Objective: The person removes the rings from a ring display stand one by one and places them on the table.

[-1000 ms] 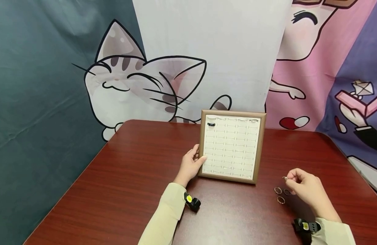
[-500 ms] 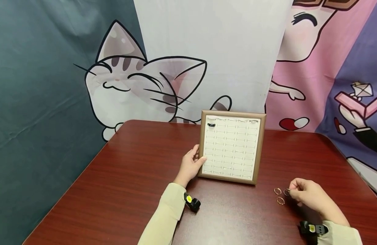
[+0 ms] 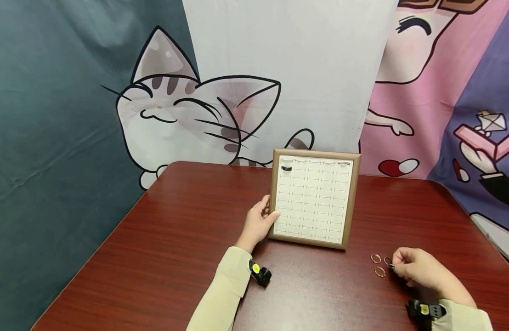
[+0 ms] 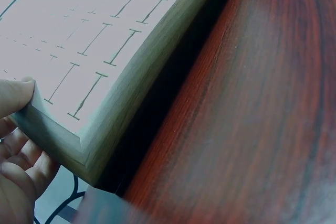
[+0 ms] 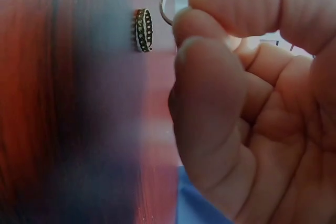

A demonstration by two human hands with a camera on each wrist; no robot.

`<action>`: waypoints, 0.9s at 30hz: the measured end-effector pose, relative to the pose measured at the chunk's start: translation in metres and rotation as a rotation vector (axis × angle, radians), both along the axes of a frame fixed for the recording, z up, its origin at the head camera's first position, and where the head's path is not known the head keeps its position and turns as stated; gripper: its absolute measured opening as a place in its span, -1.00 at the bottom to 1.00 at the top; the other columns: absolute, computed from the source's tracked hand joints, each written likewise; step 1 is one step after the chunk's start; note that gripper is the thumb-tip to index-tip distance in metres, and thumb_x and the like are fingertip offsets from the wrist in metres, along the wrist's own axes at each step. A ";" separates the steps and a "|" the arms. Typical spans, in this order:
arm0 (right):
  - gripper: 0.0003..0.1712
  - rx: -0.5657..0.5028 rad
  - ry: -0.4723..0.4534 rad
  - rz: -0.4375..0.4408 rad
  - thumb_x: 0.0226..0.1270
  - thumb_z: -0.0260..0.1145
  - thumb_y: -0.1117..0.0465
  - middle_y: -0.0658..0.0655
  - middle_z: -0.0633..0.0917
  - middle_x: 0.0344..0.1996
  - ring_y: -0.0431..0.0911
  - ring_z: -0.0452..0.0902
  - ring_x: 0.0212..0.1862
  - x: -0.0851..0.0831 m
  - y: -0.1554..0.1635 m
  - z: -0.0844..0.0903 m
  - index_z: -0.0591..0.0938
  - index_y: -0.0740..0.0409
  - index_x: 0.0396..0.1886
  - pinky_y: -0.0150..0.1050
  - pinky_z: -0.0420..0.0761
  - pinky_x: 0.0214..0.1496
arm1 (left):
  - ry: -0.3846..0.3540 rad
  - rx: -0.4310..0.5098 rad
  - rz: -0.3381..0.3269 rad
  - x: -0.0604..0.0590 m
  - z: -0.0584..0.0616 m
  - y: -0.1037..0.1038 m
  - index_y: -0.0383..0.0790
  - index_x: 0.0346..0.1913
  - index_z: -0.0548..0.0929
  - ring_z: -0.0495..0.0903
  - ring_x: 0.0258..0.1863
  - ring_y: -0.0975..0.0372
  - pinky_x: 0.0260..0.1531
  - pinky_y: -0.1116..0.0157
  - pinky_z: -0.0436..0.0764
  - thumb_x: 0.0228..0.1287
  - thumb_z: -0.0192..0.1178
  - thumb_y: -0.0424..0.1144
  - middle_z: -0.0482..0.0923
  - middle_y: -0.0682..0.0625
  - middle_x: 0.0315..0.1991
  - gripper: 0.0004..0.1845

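My left hand [image 3: 256,225] holds a wood-framed ring display board [image 3: 312,200] by its lower left edge, thumb on the front and fingers behind. The board leans upright on the table, its white face lined with slots. A dark ring [image 3: 286,168] sits in a slot at upper left, a silvery ring [image 3: 343,164] at upper right. My right hand [image 3: 417,269], low over the table, pinches a thin silvery ring [image 5: 164,11] between thumb and fingertip, partly hidden by the fingers. Beside it lie two gold-toned rings [image 3: 376,259] and a dark chain-patterned ring [image 5: 144,30].
The reddish-brown table [image 3: 188,230] reaches back to a cartoon-printed cloth [image 3: 320,69]. Black cameras [image 3: 260,273] are strapped to both wrists. A dark cable [image 4: 60,208] hangs beyond the table in the left wrist view.
My right hand has lowered with its ring and shifted slightly right, down beside the loose rings. The left hand and the display board have stayed in place.
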State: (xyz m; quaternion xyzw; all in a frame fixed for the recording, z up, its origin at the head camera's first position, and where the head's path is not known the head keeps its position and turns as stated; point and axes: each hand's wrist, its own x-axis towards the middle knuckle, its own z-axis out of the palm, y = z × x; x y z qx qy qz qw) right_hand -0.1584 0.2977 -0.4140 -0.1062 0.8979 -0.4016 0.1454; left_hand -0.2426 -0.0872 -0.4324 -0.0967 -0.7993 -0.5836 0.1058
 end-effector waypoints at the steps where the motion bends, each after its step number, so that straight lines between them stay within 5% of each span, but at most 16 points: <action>1: -0.91 -0.003 -0.006 0.000 0.08 0.17 0.40 -0.10 0.39 -0.67 -0.26 0.33 -0.64 0.000 0.000 -0.001 0.42 0.27 -0.53 -0.33 0.49 -0.63 | 0.000 0.000 0.000 0.000 0.000 0.000 -0.41 0.29 0.32 0.51 -0.02 0.05 -0.01 0.17 0.56 0.16 0.25 -0.32 0.48 -0.26 0.07 -0.37; 27: -0.93 0.071 -0.013 -0.047 -0.09 0.18 0.40 -0.05 0.36 -0.73 -0.22 0.32 -0.67 0.000 -0.003 -0.003 0.44 0.22 -0.60 -0.34 0.48 -0.68 | -0.007 0.001 -0.001 -0.002 0.000 0.000 -0.41 0.29 0.31 0.50 -0.01 0.03 0.01 0.14 0.55 0.18 0.24 -0.32 0.47 -0.26 0.08 -0.37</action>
